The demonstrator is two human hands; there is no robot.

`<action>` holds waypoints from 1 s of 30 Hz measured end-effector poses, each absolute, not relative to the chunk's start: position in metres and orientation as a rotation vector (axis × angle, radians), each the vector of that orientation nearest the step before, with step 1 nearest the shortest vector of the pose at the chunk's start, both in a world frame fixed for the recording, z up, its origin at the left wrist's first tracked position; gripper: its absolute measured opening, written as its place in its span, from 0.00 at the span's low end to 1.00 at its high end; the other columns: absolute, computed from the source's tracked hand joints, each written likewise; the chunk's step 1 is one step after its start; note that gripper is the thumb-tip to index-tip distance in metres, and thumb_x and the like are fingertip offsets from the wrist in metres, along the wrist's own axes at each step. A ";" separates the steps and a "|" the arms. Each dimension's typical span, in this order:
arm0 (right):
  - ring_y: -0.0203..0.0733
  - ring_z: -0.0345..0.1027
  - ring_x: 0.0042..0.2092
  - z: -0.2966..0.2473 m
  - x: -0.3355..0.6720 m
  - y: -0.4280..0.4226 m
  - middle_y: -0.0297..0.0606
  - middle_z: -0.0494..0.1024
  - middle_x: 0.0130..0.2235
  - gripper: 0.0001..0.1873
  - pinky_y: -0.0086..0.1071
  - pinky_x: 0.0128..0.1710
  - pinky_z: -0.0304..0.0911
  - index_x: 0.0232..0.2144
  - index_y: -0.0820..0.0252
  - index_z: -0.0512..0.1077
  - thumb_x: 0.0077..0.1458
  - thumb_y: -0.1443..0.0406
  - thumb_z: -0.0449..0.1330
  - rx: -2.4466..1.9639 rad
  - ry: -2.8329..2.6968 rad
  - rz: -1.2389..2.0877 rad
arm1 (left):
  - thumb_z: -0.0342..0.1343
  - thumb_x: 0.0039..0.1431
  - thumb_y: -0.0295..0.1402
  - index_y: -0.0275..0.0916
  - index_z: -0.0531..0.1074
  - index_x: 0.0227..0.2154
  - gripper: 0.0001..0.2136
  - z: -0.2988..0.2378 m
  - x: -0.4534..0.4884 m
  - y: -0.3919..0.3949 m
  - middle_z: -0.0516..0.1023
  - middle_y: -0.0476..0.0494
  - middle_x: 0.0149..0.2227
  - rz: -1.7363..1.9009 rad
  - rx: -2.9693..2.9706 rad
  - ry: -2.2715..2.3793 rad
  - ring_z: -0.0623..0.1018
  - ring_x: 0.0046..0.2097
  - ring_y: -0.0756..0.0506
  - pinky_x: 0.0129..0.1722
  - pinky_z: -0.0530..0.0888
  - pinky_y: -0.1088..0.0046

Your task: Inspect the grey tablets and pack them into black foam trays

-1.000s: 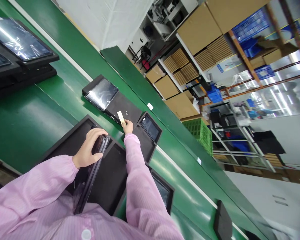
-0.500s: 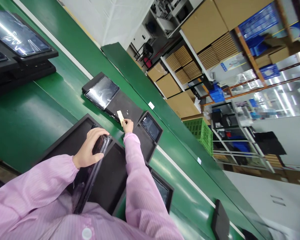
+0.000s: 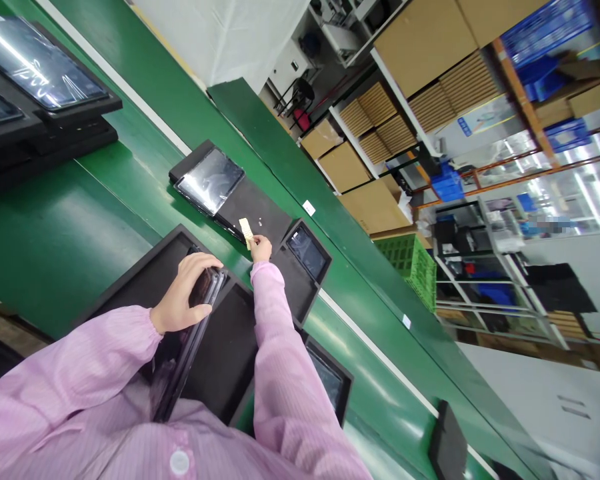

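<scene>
My left hand (image 3: 185,293) is closed round the top edge of a dark flat screen panel (image 3: 183,363) that stands tilted on edge against my body, over a black foam tray (image 3: 140,283). My right hand (image 3: 261,249) reaches forward with its fingers pinched on a small pale yellow strip (image 3: 246,233), held just above a black sheet (image 3: 253,213). A shiny screen panel (image 3: 210,180) lies on the far end of that sheet. Both arms wear pink sleeves.
Everything rests on a green conveyor belt (image 3: 55,233). Black trays with screens sit at right (image 3: 307,253) and near my elbow (image 3: 330,383). Stacked screens (image 3: 35,73) stand at the upper left. Cardboard boxes (image 3: 375,207), a green crate (image 3: 410,267) and shelving lie beyond the belt.
The view has shifted slightly; my right hand with the strip has edged a little farther along the black sheet. My left hand keeps its hold on the panel.
</scene>
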State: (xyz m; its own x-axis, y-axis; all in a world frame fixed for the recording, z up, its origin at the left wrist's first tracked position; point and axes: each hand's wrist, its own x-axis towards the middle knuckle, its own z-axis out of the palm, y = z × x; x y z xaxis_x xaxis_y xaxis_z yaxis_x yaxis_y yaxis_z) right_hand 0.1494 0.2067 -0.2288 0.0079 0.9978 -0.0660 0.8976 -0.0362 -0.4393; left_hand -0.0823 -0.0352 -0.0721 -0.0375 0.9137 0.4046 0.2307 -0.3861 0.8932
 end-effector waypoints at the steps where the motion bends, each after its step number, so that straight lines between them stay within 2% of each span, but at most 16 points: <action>1: 0.41 0.72 0.38 -0.230 0.150 0.208 0.41 0.81 0.36 0.08 0.32 0.43 0.65 0.33 0.61 0.78 0.50 0.65 0.62 -2.008 -1.966 0.530 | 0.46 0.61 0.56 0.43 0.62 0.53 0.26 -0.072 -0.082 -0.035 0.69 0.39 0.51 1.465 1.639 1.217 0.68 0.55 0.36 0.59 0.60 0.55; 10: 0.40 0.70 0.34 -0.237 0.157 0.214 0.38 0.79 0.32 0.06 0.33 0.42 0.66 0.30 0.61 0.76 0.47 0.66 0.62 -1.905 -1.992 0.575 | 0.48 0.59 0.51 0.42 0.63 0.53 0.24 -0.072 -0.082 -0.034 0.70 0.38 0.51 1.436 1.633 1.235 0.68 0.55 0.36 0.59 0.61 0.54; 20: 0.45 0.68 0.40 -0.236 0.157 0.208 0.42 0.78 0.35 0.06 0.37 0.47 0.64 0.31 0.61 0.75 0.49 0.64 0.62 -1.867 -2.034 0.516 | 0.50 0.57 0.48 0.42 0.63 0.53 0.24 -0.076 -0.082 -0.035 0.70 0.38 0.51 1.434 1.607 1.254 0.68 0.56 0.36 0.60 0.61 0.53; 30: 0.47 0.69 0.43 -0.229 0.151 0.203 0.44 0.79 0.38 0.06 0.38 0.48 0.62 0.31 0.60 0.76 0.53 0.64 0.60 -1.908 -2.069 0.470 | 0.50 0.57 0.50 0.41 0.63 0.53 0.25 -0.072 -0.083 -0.034 0.70 0.38 0.51 1.423 1.599 1.254 0.68 0.55 0.35 0.59 0.61 0.53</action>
State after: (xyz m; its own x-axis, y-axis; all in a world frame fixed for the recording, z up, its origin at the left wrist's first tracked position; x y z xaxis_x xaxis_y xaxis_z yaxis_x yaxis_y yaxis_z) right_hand 0.1509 0.2032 -0.2294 -0.0829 0.9965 -0.0093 0.9028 0.0712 -0.4241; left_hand -0.0834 -0.0343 -0.0719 -0.0464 0.9351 0.3515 0.2310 -0.3323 0.9145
